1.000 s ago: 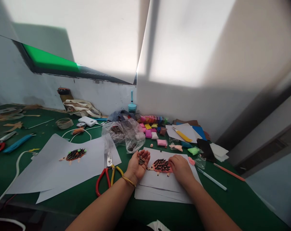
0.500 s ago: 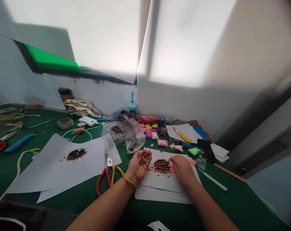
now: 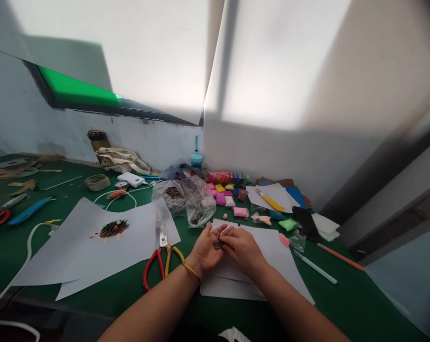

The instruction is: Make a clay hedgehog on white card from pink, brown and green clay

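Note:
My left hand (image 3: pixel 203 251) is cupped palm up, holding a small heap of striped sunflower seeds (image 3: pixel 217 244). Over that palm, my right hand (image 3: pixel 246 248) has its fingertips pinched together on a sunflower seed (image 3: pixel 218 235). Beneath both hands lies a stack of white paper (image 3: pixel 232 287); the pink clay hedgehog on it is hidden behind my right hand. A lump of pink clay (image 3: pixel 284 239) sits at the stack's right edge. On another white sheet (image 3: pixel 76 247) to the left is a hedgehog (image 3: pixel 114 229) with a back of seeds and green and orange dots.
Red-and-yellow-handled scissors (image 3: pixel 162 266) lie just left of my left wrist. Behind the paper are a clear plastic bag (image 3: pixel 179 194) of seeds and several clay packets (image 3: pixel 240 212). A pale pen (image 3: pixel 315 267) and a yellow-handled knife (image 3: pixel 272 200) lie to the right.
My right hand has moved left from the pink hedgehog to the seeds in my left palm, and it now covers the hedgehog. My left hand has stayed nearly in place.

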`<state>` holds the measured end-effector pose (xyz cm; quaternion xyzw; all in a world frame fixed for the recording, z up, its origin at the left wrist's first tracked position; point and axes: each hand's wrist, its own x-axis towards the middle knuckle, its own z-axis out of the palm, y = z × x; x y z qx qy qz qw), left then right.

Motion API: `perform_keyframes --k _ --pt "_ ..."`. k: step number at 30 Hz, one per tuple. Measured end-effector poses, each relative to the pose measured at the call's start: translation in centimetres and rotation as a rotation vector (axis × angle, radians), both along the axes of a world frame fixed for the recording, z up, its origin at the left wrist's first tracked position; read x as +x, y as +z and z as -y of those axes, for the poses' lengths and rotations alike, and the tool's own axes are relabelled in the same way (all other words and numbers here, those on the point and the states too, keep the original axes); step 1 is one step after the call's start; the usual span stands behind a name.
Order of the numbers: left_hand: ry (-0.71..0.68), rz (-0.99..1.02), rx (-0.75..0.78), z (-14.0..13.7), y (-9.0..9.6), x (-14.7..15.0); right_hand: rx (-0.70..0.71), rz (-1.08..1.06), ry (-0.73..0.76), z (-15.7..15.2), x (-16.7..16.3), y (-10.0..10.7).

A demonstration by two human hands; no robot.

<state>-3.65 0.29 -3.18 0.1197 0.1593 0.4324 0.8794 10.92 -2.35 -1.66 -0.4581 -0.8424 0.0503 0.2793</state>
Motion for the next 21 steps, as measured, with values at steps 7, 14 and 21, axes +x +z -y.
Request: perform_keyframes --k 7,14,21 --pt "0.034 0.041 -0.086 0.3 0.3 0.1 -0.163 -0.394 -0.172 0.0 2.4 0.7" --pt "0.362 0.017 -0.169 -0.8 -0.7 0.0 -0.202 -0.582 -0.444 -0.7 8.3 -2.4" --pt "0.44 -0.046 -0.202 -1.1 -1.1 -0.1 -0.293 -0.593 -0.395 -0.6 9.3 -4.0"
